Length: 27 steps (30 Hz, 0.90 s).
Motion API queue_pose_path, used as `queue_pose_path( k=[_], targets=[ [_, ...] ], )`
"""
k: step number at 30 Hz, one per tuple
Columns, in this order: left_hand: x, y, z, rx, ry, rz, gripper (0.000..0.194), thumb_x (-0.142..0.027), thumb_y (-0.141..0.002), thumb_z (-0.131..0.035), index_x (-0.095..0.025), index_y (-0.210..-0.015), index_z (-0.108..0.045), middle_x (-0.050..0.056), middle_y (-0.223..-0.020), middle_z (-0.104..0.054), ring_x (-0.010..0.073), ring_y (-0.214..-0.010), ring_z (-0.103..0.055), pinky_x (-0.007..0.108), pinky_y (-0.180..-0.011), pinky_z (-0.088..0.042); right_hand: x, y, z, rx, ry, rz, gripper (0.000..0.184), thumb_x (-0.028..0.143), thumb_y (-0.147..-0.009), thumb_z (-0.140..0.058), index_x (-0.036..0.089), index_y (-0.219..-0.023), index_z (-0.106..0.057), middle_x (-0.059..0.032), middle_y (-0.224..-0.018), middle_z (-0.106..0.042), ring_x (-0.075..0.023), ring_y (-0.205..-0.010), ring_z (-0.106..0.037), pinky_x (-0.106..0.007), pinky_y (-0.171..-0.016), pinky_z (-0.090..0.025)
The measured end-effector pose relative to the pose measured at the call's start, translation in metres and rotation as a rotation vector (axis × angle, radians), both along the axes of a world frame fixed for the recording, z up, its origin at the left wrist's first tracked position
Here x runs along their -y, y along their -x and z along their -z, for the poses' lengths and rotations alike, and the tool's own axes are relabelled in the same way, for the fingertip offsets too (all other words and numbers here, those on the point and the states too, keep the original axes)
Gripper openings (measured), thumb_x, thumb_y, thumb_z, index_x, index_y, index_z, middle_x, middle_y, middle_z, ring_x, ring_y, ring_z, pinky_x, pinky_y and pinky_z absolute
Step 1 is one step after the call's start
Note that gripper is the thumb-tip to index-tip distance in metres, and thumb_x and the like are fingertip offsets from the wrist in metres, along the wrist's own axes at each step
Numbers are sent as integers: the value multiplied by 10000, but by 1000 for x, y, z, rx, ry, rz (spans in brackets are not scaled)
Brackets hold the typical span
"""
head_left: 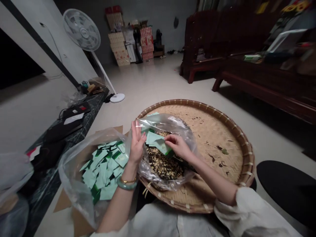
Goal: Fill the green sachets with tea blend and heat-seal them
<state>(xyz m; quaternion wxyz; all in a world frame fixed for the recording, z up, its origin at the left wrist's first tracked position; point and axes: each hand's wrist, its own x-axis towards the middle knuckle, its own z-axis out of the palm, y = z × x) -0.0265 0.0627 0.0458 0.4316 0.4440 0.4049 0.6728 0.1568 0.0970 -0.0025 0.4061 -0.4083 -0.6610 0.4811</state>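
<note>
My right hand (179, 145) is closed, pinching a pale green paper packet (161, 144) by its edge. The packet is over a clear plastic bag (170, 121) whose loose dark and pale dried mix (166, 166) fills the bottom. Another pale green packet (151, 136) shows just left of the pinched one. My left hand (137, 143) is raised at the bag's left rim, fingers stretched up and the thumb apart, against the plastic. To its left, a second clear plastic bag (71, 168) holds many green packets (105, 168) in a loose heap.
The bag of mix stands in a round woven bamboo tray (212, 131) with scattered dry bits. A black round stool (286, 187) is at the right. A white fan (117, 97) stands ahead on the left, near a dark stone ledge (96, 105). Dark wooden furniture (266, 92) lines the right.
</note>
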Motion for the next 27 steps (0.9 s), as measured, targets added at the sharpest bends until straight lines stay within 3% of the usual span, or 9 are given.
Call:
queue_pose_path(
  k=[3, 5, 7, 9, 11, 14, 21, 27],
  targets=[
    [17, -27, 11, -43, 20, 21, 977, -242, -762, -717, -367, -1491, -77, 87, -1577, -191, 247, -1418, -257, 429, -1139, -252, 17, -5, 0, -188, 128, 62, 246, 221, -747, -584, 175, -988, -571, -24, -868, -620, -140, -743, -594, -248, -661, -490],
    [33, -44, 25, -27, 128, -22, 1026, -260, -731, -747, -322, -1497, -69, 131, -1541, -286, 247, -1381, -344, 415, -1114, -302, 29, -5, 1, -225, 145, 90, 362, 179, -749, -557, 196, -1110, -527, -25, -901, -597, -124, -700, -578, -218, -595, -477],
    [46, -54, 38, -3, 330, 2, 949, -285, -696, -771, -233, -1476, -232, 176, -1367, -535, 270, -1249, -522, 419, -1042, -401, 39, -5, 0, -194, 67, 97, 458, 130, -763, -515, 220, -1211, -483, -40, -959, -592, -129, -714, -578, -223, -599, -487],
    [54, -56, 45, -26, 431, 38, 716, -326, -692, -759, -136, -1328, -491, 161, -1111, -704, 273, -1075, -645, 429, -981, -457, 48, -7, -3, -94, -99, 107, 518, 93, -784, -485, 236, -1281, -458, -64, -1025, -588, -159, -805, -589, -273, -690, -514],
    [56, -53, 45, -75, 442, 38, 486, -340, -673, -757, -110, -1090, -662, 128, -967, -749, 263, -957, -689, 410, -933, -492, 55, -10, -8, 64, -280, 120, 534, 83, -816, -471, 248, -1324, -455, -84, -1056, -576, -193, -889, -584, -331, -773, -518],
    [57, -47, 39, -145, 427, 12, 349, -333, -634, -771, -128, -912, -721, 93, -876, -764, 247, -850, -710, 375, -852, -532, 61, -16, -15, 243, -457, 129, 485, 99, -854, -481, 255, -1312, -497, -90, -1008, -567, -213, -892, -579, -362, -781, -528],
    [65, -46, 38, -146, 457, 42, 374, -335, -618, -776, -124, -922, -726, 84, -820, -763, 233, -791, -714, 352, -801, -547, 66, -19, -19, 189, -612, 215, 263, 140, -879, -517, 213, -1109, -622, -97, -989, -583, -211, -922, -587, -349, -775, -539],
    [68, -43, 35, -140, 458, 75, 337, -334, -634, -762, -128, -897, -724, 85, -804, -761, 236, -775, -713, 353, -782, -551, 68, -17, -16, 191, -733, 203, 266, 160, -921, -480, 226, -1130, -630, -102, -1029, -660, -209, -956, -607, -371, -810, -526]
  ],
)
